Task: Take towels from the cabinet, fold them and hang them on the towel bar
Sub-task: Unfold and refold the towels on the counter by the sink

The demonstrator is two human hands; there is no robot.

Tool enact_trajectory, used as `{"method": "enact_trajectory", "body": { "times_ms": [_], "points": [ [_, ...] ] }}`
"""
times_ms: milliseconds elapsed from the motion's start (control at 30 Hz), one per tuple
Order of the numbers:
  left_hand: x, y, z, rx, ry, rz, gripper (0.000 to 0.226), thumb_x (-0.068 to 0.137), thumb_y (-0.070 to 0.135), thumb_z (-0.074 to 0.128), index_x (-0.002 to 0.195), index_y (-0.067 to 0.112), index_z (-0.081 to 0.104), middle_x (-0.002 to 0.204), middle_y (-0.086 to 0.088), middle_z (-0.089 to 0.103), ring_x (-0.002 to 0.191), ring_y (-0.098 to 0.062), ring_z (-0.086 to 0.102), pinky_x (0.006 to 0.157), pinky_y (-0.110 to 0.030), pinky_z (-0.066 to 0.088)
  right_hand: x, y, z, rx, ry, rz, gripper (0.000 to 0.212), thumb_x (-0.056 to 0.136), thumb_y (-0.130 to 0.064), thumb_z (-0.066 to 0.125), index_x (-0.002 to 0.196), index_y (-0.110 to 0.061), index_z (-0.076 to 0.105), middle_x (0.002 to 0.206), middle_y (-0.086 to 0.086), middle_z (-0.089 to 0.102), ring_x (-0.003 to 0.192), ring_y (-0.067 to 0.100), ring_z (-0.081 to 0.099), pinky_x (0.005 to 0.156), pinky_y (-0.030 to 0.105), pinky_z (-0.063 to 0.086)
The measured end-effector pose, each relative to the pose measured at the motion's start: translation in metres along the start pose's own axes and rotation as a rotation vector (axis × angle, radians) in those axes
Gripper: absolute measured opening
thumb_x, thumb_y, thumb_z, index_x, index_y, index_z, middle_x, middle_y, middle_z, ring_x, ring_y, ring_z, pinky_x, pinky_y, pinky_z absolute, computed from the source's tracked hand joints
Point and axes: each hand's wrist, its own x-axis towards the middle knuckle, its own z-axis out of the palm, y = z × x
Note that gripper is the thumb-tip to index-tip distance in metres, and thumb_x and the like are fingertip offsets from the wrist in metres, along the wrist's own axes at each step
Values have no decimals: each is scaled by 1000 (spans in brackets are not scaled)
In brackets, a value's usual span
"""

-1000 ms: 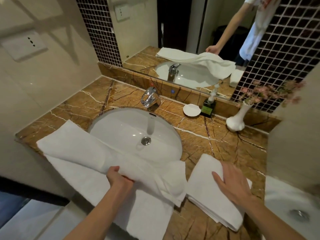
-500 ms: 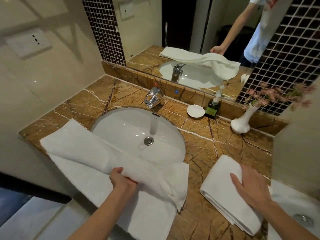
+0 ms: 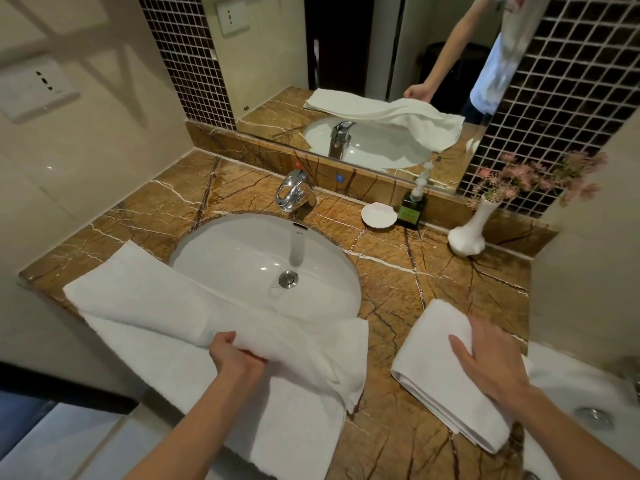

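Note:
A large white towel (image 3: 149,306) lies across the front of the marble counter (image 3: 398,282) and over the near rim of the sink (image 3: 242,251), its lower part hanging off the counter edge. My left hand (image 3: 232,355) grips a fold of this towel near its middle. To the right, a folded white towel (image 3: 436,386) lies on the counter near the front edge. My right hand (image 3: 491,362) rests flat on top of it with fingers spread. No cabinet or towel bar is in view.
A chrome faucet (image 3: 294,192) stands behind the sink. A white soap dish (image 3: 379,215), a green soap dispenser (image 3: 412,206) and a white vase with pink flowers (image 3: 467,233) line the back. A mirror (image 3: 363,81) sits above. A white bathtub (image 3: 581,403) is at right.
My right hand slid the folded towel to the right along the counter, away from the large towel. My left hand kept its grip on the large towel.

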Motion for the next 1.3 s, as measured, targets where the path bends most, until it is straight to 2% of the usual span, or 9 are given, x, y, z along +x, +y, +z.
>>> {"method": "enact_trajectory", "body": {
  "times_ms": [367,500,733,833,933,1067,1167,1233,1300],
  "points": [
    [4,2,-4,-5,-8,-6,29,81,19,40,95,10,64,113,-13,66,109,-36,60,102,-51,42,8,-7,-11,-17,-20,-3,48,95,-44,43,128,-11,51,113,9,59,102,26,52,90,41,40],
    [-2,3,-4,-33,-37,-3,31,82,18,39,97,7,65,101,-15,71,103,-37,62,100,-50,44,23,-30,-22,27,-23,-81,44,96,-44,40,129,-16,48,118,7,56,106,23,50,93,40,40],
    [-2,10,-4,-4,-85,-35,51,82,22,45,128,4,56,126,-18,62,115,-35,59,104,-48,41,46,-100,-29,162,-51,-209,48,98,-44,38,137,-18,43,128,4,51,114,17,45,100,35,35],
    [-5,10,-6,17,-129,-43,45,83,20,48,123,1,58,114,-17,68,110,-34,61,102,-47,43,53,-139,-27,202,-136,-295,56,94,-55,25,134,-21,45,127,2,52,114,17,46,99,36,37],
    [-9,11,-9,57,-134,-34,27,86,14,48,107,3,62,86,-13,74,92,-31,65,88,-44,50,52,-182,-18,330,-282,-372,55,96,-54,31,138,-21,45,133,1,48,122,19,46,104,36,35],
    [-11,11,-12,19,-167,-59,35,88,15,44,113,-3,59,98,-19,72,102,-36,62,98,-48,45,41,-242,-18,494,-498,-459,50,96,-55,36,122,-20,59,119,0,58,109,17,54,96,35,41],
    [-21,13,-12,-17,-192,-72,31,92,14,38,102,-7,59,86,-22,72,94,-35,62,85,-43,46,25,-279,-25,622,-657,-460,44,92,-60,39,93,-20,60,94,-2,61,86,15,56,80,35,46],
    [-22,15,-14,-26,-191,-74,30,93,11,38,103,-7,59,85,-21,72,91,-33,63,77,-40,47,18,-295,-26,674,-735,-404,41,86,-63,49,97,-24,57,95,-6,62,86,12,58,70,30,45],
    [-20,18,-17,-11,-179,-77,33,93,10,41,116,-8,56,90,-20,72,87,-30,65,72,-37,50,16,-303,-25,669,-706,-430,39,76,-60,58,91,-24,59,87,-5,65,79,13,63,66,39,51]
  ]
}}
